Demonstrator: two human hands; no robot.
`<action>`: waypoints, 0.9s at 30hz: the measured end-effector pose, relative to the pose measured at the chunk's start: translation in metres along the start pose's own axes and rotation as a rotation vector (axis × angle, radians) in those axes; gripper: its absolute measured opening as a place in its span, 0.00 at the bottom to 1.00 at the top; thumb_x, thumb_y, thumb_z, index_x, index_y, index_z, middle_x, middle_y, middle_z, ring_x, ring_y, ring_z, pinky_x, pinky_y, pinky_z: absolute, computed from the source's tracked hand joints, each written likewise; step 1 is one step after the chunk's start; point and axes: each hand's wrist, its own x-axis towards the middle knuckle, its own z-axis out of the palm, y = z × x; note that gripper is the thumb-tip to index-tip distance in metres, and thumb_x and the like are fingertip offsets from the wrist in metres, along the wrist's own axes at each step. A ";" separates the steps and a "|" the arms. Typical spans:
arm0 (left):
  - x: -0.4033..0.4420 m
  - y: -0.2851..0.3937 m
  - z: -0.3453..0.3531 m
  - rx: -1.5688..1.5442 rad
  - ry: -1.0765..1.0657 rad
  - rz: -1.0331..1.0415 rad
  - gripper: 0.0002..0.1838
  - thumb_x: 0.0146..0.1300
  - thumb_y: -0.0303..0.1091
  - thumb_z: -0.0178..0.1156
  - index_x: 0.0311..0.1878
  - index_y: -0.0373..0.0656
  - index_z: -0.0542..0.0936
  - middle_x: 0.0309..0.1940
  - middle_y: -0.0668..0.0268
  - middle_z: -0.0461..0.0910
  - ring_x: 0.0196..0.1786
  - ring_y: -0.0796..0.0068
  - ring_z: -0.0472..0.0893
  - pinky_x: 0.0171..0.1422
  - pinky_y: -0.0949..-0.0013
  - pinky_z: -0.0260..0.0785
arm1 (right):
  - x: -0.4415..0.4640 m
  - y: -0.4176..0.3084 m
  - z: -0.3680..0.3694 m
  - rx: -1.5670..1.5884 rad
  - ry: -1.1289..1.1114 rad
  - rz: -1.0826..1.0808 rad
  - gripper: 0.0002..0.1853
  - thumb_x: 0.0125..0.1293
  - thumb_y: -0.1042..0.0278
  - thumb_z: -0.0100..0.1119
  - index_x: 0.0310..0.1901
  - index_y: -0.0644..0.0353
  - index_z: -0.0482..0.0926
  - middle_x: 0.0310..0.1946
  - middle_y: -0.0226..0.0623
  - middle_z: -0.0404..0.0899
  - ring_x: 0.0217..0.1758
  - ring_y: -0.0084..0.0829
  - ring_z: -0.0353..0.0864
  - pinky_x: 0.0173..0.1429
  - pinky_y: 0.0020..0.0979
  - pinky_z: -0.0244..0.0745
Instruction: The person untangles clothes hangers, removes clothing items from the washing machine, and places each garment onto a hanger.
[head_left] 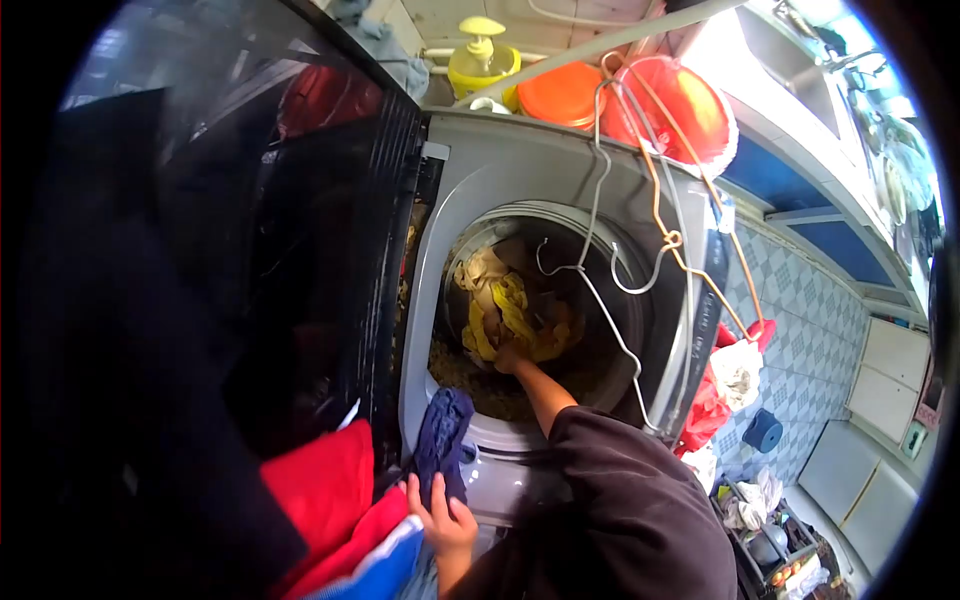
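My right hand (512,356) reaches down inside the drum of a grey top-loading washing machine (470,160). It is closed at the edge of a yellow cloth (515,305), with its fingertips partly hidden. A beige cloth (482,268) lies beside the yellow one in the drum. At the front rim, my left hand (448,522) has its fingers stretched apart against the lower end of a crumpled navy cloth (442,435). Red fabric (325,480) and blue-and-white fabric (385,560) lie just left of that hand.
The dark lid (300,220) stands raised on the left. Wire hangers (672,240) hang across the opening's right side. Behind the machine are a yellow pump bottle (482,65), an orange basin (562,95) and a red bucket (680,110). A crate (770,540) stands on the tiled floor.
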 end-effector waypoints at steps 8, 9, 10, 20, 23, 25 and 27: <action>-0.002 -0.008 0.010 0.172 0.035 0.060 0.20 0.60 0.39 0.44 0.46 0.36 0.78 0.54 0.43 0.69 0.59 0.40 0.65 0.62 0.43 0.54 | -0.015 -0.007 0.003 -0.321 -0.081 -0.213 0.17 0.48 0.59 0.60 0.41 0.54 0.83 0.54 0.50 0.71 0.61 0.46 0.66 0.65 0.42 0.60; -0.003 -0.008 0.010 0.172 0.046 0.055 0.20 0.60 0.40 0.44 0.46 0.36 0.79 0.54 0.43 0.69 0.59 0.40 0.65 0.62 0.43 0.54 | -0.010 -0.011 0.003 -0.356 -0.020 -0.233 0.17 0.49 0.57 0.60 0.39 0.56 0.83 0.48 0.50 0.76 0.58 0.46 0.71 0.63 0.43 0.62; -0.004 -0.008 0.011 0.173 0.061 0.050 0.21 0.59 0.40 0.44 0.45 0.36 0.79 0.53 0.43 0.69 0.59 0.41 0.65 0.62 0.43 0.55 | 0.000 -0.015 -0.003 -0.350 -0.022 -0.236 0.17 0.49 0.57 0.60 0.39 0.56 0.83 0.48 0.50 0.76 0.58 0.46 0.71 0.63 0.43 0.62; -0.005 -0.010 0.012 0.081 0.101 0.037 0.19 0.59 0.39 0.46 0.45 0.40 0.80 0.54 0.44 0.70 0.58 0.41 0.67 0.64 0.42 0.57 | 0.016 0.008 -0.173 0.424 0.855 0.392 0.19 0.57 0.56 0.55 0.40 0.65 0.79 0.32 0.53 0.79 0.37 0.52 0.78 0.42 0.45 0.71; -0.005 -0.010 0.015 0.027 0.117 0.030 0.19 0.59 0.39 0.45 0.45 0.39 0.80 0.54 0.43 0.69 0.59 0.42 0.67 0.63 0.42 0.57 | -0.010 -0.007 -0.189 0.257 1.016 0.126 0.19 0.55 0.60 0.56 0.44 0.64 0.77 0.35 0.54 0.77 0.40 0.51 0.76 0.46 0.46 0.69; -0.006 -0.010 0.015 0.032 0.127 0.015 0.21 0.59 0.41 0.45 0.44 0.37 0.80 0.53 0.43 0.70 0.58 0.41 0.65 0.63 0.42 0.53 | 0.019 0.016 -0.153 -0.162 0.901 -0.027 0.19 0.51 0.64 0.56 0.44 0.67 0.75 0.39 0.54 0.74 0.45 0.48 0.73 0.51 0.45 0.66; -0.010 -0.013 0.014 0.050 0.114 0.024 0.21 0.58 0.42 0.45 0.43 0.37 0.80 0.53 0.43 0.70 0.58 0.41 0.65 0.63 0.42 0.53 | 0.040 0.020 -0.090 -0.011 0.786 -0.353 0.18 0.51 0.68 0.55 0.44 0.67 0.75 0.40 0.54 0.74 0.44 0.49 0.73 0.52 0.43 0.67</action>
